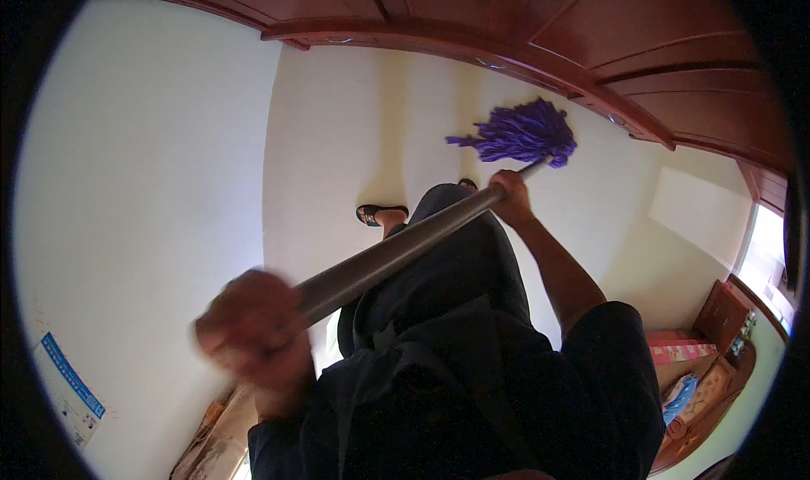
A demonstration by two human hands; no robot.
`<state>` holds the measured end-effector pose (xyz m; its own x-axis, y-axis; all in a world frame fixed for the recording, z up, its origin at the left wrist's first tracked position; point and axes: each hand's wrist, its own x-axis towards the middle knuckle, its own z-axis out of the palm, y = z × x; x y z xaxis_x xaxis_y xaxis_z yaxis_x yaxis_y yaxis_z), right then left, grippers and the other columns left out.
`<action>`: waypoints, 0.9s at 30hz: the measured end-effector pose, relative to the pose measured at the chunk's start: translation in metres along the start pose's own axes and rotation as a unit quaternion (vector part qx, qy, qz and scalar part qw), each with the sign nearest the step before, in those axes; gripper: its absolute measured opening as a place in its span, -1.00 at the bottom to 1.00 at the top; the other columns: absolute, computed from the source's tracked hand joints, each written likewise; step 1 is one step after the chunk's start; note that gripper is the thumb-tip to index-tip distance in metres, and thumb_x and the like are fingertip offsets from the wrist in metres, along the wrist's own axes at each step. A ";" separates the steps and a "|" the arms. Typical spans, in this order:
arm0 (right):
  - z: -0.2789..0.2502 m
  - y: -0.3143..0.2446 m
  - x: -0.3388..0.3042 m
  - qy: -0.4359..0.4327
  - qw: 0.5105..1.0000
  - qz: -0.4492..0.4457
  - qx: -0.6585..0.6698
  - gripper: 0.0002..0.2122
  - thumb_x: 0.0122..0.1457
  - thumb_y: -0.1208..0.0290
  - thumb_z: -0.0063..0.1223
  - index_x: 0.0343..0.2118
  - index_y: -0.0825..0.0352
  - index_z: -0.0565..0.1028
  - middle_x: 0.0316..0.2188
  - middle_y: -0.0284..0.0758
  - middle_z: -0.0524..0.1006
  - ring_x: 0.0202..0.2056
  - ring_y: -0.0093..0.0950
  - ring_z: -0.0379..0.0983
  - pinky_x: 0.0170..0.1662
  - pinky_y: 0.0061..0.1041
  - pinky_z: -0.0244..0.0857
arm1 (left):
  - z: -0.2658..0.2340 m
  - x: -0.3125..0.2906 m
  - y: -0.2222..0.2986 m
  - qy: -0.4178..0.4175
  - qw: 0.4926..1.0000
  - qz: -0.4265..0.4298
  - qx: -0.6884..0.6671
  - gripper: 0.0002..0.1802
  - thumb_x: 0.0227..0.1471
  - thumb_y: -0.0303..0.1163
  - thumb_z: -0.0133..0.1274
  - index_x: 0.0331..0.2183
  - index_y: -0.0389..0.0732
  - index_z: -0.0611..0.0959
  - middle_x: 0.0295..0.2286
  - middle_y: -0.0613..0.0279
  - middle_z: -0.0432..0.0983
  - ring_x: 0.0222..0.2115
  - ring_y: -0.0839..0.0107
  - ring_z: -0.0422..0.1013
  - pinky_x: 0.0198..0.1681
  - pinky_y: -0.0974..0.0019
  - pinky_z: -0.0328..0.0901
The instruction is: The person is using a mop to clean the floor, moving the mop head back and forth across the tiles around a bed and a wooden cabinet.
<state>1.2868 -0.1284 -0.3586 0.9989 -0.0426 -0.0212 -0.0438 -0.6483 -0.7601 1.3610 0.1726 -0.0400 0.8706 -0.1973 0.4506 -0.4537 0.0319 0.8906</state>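
A mop with a long grey pole (396, 252) slants across the view from lower left to upper right. Its purple strand head (527, 134) lies spread on the pale floor, close to the foot of the dark red wooden cabinet. My left hand (257, 328), smeared a little by motion, is closed round the upper end of the pole. Farther down the pole, nearer the mop head, my right hand (511, 197) is wrapped round it. Part of the pole passes in front of my dark trousers.
The wooden cabinet (472, 16) runs along the far side, with small metal handles low down. A white wall (152, 185) stands at the left, bearing a blue-and-white poster (74, 387). My sandalled foot (381, 215) is on the floor. Carved wooden furniture (713, 387) stands at the lower right.
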 end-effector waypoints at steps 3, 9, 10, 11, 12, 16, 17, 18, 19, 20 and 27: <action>-0.013 0.042 -0.015 -0.034 0.997 0.051 -0.038 -0.86 -0.31 0.52 0.08 -0.60 0.29 0.36 -0.61 -0.24 0.39 -0.48 -0.22 0.35 -0.41 -0.37 0.21 | 0.020 -0.014 -0.031 -0.031 0.989 -0.129 0.059 -0.81 -0.12 -0.65 0.01 -0.35 -0.27 0.50 -0.50 0.26 0.43 -0.49 0.49 0.37 -0.38 0.41 0.28; 0.020 0.008 0.017 -0.056 0.991 0.066 -0.101 -0.89 -0.32 0.49 0.06 -0.67 0.31 0.36 -0.67 -0.18 0.39 -0.49 -0.16 0.36 -0.37 -0.30 0.24 | -0.042 -0.026 -0.053 0.076 0.953 -0.246 -0.159 -0.84 -0.14 -0.68 -0.17 -0.40 -0.33 0.43 -0.49 0.06 0.45 -0.53 0.39 0.37 -0.40 0.35 0.31; 0.039 -0.009 0.030 -0.043 0.993 0.021 -0.106 -0.89 -0.34 0.48 0.06 -0.69 0.30 0.36 -0.68 -0.20 0.38 -0.50 -0.16 0.35 -0.35 -0.28 0.22 | -0.066 -0.026 -0.044 0.091 0.967 -0.199 -0.129 -0.84 -0.17 -0.64 -0.17 -0.42 -0.31 0.41 -0.50 0.04 0.45 -0.56 0.35 0.36 -0.45 0.30 0.31; 0.054 -0.033 0.042 -0.027 0.995 0.001 -0.091 -0.89 -0.35 0.47 0.06 -0.70 0.30 0.36 -0.68 -0.21 0.37 -0.51 -0.16 0.35 -0.35 -0.26 0.20 | -0.091 -0.024 -0.038 0.098 0.978 -0.157 -0.092 -0.91 -0.15 -0.57 -0.15 -0.45 -0.28 0.40 -0.54 0.08 0.42 -0.58 0.34 0.34 -0.47 0.25 0.30; 0.069 -0.059 0.055 -0.011 0.997 -0.020 -0.074 -0.88 -0.37 0.46 0.07 -0.71 0.29 0.36 -0.69 -0.22 0.37 -0.51 -0.16 0.34 -0.34 -0.24 0.18 | -0.112 -0.017 -0.028 0.101 0.984 -0.121 -0.084 -0.97 -0.08 -0.50 -0.14 -0.49 -0.24 0.38 -0.63 0.16 0.34 -0.62 0.37 0.28 -0.48 0.22 0.26; 0.153 -0.150 0.106 -0.061 0.986 -0.157 -0.019 -0.86 -0.37 0.52 0.07 -0.67 0.22 0.35 -0.64 -0.31 0.38 -0.45 -0.24 0.33 -0.34 -0.31 0.16 | -0.200 -0.023 0.049 0.115 0.992 -0.045 0.005 -0.89 -0.02 -0.35 -0.14 -0.48 -0.17 0.37 -0.71 0.36 0.09 -0.64 0.48 0.02 -0.50 0.34 -0.02; 0.176 -0.177 0.111 -0.044 0.985 -0.168 0.012 -0.86 -0.37 0.52 0.07 -0.67 0.21 0.35 -0.63 -0.32 0.38 -0.44 -0.25 0.33 -0.33 -0.31 0.16 | -0.223 -0.032 0.066 0.098 0.995 -0.005 0.011 -0.88 -0.03 -0.40 -0.15 -0.40 -0.22 0.44 -0.69 0.29 0.10 -0.62 0.43 0.03 -0.49 0.33 -0.01; 0.196 -0.205 0.116 -0.028 0.983 -0.178 0.042 -0.85 -0.37 0.52 0.08 -0.67 0.20 0.34 -0.62 -0.33 0.39 -0.43 -0.25 0.33 -0.32 -0.30 0.16 | -0.238 -0.043 0.087 0.129 0.985 0.005 0.113 -0.95 -0.06 -0.41 -0.10 -0.47 -0.16 0.41 -0.71 0.34 0.12 -0.61 0.47 0.07 -0.48 0.34 0.01; 0.212 -0.237 0.120 -0.037 0.979 -0.186 0.072 -0.85 -0.36 0.52 0.08 -0.67 0.20 0.34 -0.62 -0.34 0.38 -0.43 -0.25 0.33 -0.30 -0.30 0.15 | -0.253 -0.053 0.109 0.163 0.963 0.009 0.215 -0.92 -0.09 -0.43 -0.06 -0.54 -0.10 0.38 -0.73 0.39 0.14 -0.59 0.52 0.12 -0.47 0.35 0.03; 0.227 -0.261 0.123 -0.043 0.975 -0.193 0.098 -0.85 -0.35 0.51 0.07 -0.66 0.20 0.34 -0.61 -0.34 0.38 -0.43 -0.26 0.32 -0.28 -0.30 0.15 | -0.262 -0.057 0.125 0.107 0.986 0.006 0.130 -0.86 -0.07 -0.46 -0.15 -0.38 -0.23 0.45 -0.56 0.09 0.31 -0.52 0.34 0.24 -0.33 0.17 0.10; 0.338 -0.348 0.130 -0.115 0.929 -0.246 0.250 -0.76 -0.37 0.61 0.13 -0.57 0.25 0.35 -0.52 -0.33 0.41 -0.36 -0.24 0.30 -0.19 -0.31 0.15 | -0.236 -0.099 0.149 0.132 0.952 0.101 0.257 -0.73 0.05 -0.18 -0.13 -0.50 -0.18 0.38 -0.79 0.35 0.19 -0.75 0.49 0.17 -0.62 0.27 0.21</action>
<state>1.4383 0.3486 -0.3165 0.8759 0.3656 0.3148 0.3761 -0.1090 -0.9201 1.2518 0.4277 0.0628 0.7424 0.0163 0.6698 -0.5915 -0.4535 0.6667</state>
